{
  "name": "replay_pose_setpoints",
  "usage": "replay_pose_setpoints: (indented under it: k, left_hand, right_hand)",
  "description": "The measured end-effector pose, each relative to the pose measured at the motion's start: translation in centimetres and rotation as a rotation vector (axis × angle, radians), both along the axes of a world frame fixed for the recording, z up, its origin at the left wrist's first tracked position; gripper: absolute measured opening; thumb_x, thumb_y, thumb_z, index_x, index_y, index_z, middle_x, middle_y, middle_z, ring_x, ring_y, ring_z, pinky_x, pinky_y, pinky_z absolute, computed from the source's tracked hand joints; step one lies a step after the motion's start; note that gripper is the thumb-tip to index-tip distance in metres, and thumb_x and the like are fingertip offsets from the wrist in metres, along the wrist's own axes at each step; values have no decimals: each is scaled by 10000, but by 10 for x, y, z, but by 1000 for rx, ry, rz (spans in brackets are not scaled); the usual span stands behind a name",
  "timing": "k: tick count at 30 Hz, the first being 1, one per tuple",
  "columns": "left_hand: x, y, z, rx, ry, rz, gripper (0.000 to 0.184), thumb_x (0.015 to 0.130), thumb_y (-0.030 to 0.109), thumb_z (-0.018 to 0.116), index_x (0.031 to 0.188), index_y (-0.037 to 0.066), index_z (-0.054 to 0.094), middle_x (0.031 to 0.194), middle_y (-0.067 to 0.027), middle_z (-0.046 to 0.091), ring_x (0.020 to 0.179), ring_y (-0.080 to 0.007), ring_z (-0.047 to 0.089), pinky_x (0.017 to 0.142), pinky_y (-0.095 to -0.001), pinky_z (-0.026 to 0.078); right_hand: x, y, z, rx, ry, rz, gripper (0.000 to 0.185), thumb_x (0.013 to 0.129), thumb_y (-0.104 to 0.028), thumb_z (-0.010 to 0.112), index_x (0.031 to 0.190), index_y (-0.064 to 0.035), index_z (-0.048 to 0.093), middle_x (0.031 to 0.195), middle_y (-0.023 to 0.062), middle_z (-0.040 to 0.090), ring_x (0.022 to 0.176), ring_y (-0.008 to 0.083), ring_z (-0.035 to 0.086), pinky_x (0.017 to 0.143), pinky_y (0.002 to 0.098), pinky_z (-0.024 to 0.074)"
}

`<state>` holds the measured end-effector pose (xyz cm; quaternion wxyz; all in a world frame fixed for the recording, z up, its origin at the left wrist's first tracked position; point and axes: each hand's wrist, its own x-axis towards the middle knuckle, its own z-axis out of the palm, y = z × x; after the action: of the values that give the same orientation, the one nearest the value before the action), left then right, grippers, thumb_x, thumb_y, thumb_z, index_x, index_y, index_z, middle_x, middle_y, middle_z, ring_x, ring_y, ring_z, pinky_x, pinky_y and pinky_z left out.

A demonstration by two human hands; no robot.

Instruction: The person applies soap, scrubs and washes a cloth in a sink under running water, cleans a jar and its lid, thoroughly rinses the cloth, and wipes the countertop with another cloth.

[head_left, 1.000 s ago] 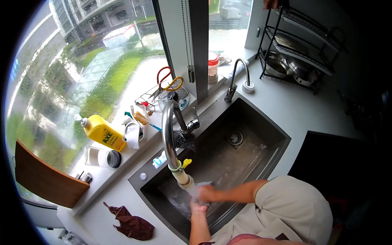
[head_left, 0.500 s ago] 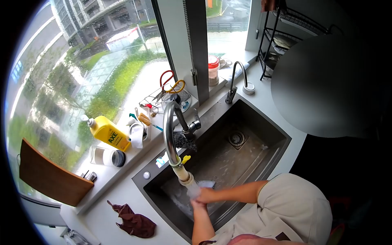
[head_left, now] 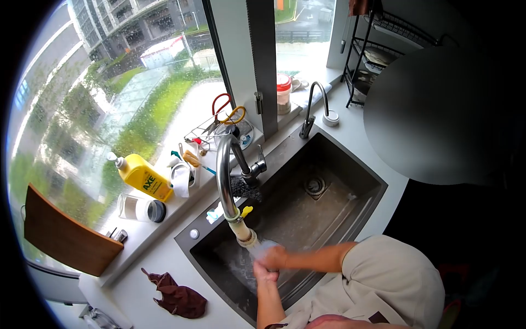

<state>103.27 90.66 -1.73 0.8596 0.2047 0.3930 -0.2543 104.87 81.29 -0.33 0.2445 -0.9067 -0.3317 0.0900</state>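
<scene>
Fingers of my right hand [head_left: 275, 257], blurred, lie against my left hand [head_left: 266, 273] below the tap [head_left: 222, 181], in running water [head_left: 259, 251] over the sink [head_left: 329, 214]; whether either is closed on anything, I cannot tell. Rinsing judged under way, unfinished: water not yet shut off.

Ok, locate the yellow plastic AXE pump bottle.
The yellow plastic bottle is left of centre in the head view, on the white windowsill, beside the clear, dark-lidded jar.

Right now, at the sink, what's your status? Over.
Right hand against left hand, under tap. Anything held: can't tell. Brown cloth off to the side on counter, not in the way.
</scene>
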Motion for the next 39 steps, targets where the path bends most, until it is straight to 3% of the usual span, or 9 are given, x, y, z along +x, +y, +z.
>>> replay_pose_setpoints:
  k: [3, 5, 9, 16, 19, 25, 32, 36, 39]
  left_hand:
    - [-3, -1, -21, 363, -221, -60, 393, 923, 351, 465, 1140, 33, 544, 1061, -131, 605, 918, -263, 614, 804, -406, 500]
    - [0, -1, -34, 469, -361, -190, 370, 931, 327, 448, 1135, 34, 545, 1064, -120, 601, 929, -254, 609, 818, -393, 490]
    - [-12, -8, -34, 690, -453, -320, 399, 951, 359, 410, 1129, 24, 536, 1084, -91, 582, 986, -243, 578, 882, -345, 438]
    - [-24, 42, -76, 151, 149, -141, 653, 920, 612, 262, 1303, 112, 432, 1346, -144, 464, 1181, -338, 465, 948, -500, 371]
    - [-32, 44, -162, -691, -735, 156, 605, 937, 550, 299, 1283, 78, 454, 1243, -121, 549, 1176, -310, 484, 1016, -486, 349]
    - [-14, 19, -30, 4, -214, 59, 483, 920, 445, 398, 1163, 46, 522, 1062, -100, 602, 997, -282, 559, 870, -437, 437]
    - [-18, 21, -64, -170, -478, 2, 399, 920, 334, 427, 1178, 42, 514, 1089, -131, 600, 977, -280, 603, 844, -411, 502]
    - [-18, 20, -38, 25, -64, 7, 354, 908, 286, 442, 1145, 34, 516, 1066, -119, 598, 983, -274, 604, 873, -414, 496]
    - [-12, 6, -14, 508, -268, -14, 324, 888, 154, 421, 1177, 35, 506, 1081, -113, 591, 963, -250, 600, 867, -395, 485]
  right_hand:
    - [28, -29, -66, -313, 323, -303, 288, 846, -390, 545, 916, -139, 666, 911, 103, 651, 756, 277, 646, 605, 380, 509]
    - [33, -39, -109, 392, 1189, -621, 355, 861, -408, 474, 864, -96, 642, 744, 102, 665, 709, 289, 665, 629, 426, 512]
    - [56, -10, -91, 404, 1608, -526, 499, 781, -440, 624, 1157, -111, 617, 1019, 111, 656, 873, 254, 625, 732, 395, 499]
    - [16, 14, -86, 198, 95, -516, 360, 724, -362, 673, 988, -117, 677, 909, 161, 672, 829, 329, 652, 751, 446, 506]
    - [-19, 28, 12, 179, 358, -381, 316, 771, -378, 613, 946, -119, 659, 866, 147, 668, 793, 344, 645, 712, 468, 511]
    - [-22, 24, 11, 115, 120, -52, 271, 803, -374, 565, 829, -121, 660, 815, 104, 674, 781, 340, 649, 656, 455, 514]
    - [10, 17, 0, 204, 453, -549, 260, 805, -396, 608, 788, -140, 647, 763, 136, 653, 681, 313, 641, 580, 475, 491]
    - [0, 3, -21, 73, -46, -28, 233, 810, -372, 594, 807, -141, 623, 768, 128, 667, 755, 306, 660, 645, 447, 518]
    - [33, -22, -39, -111, 515, -454, 160, 847, -293, 554, 886, -147, 608, 966, 70, 666, 835, 301, 649, 709, 425, 522]
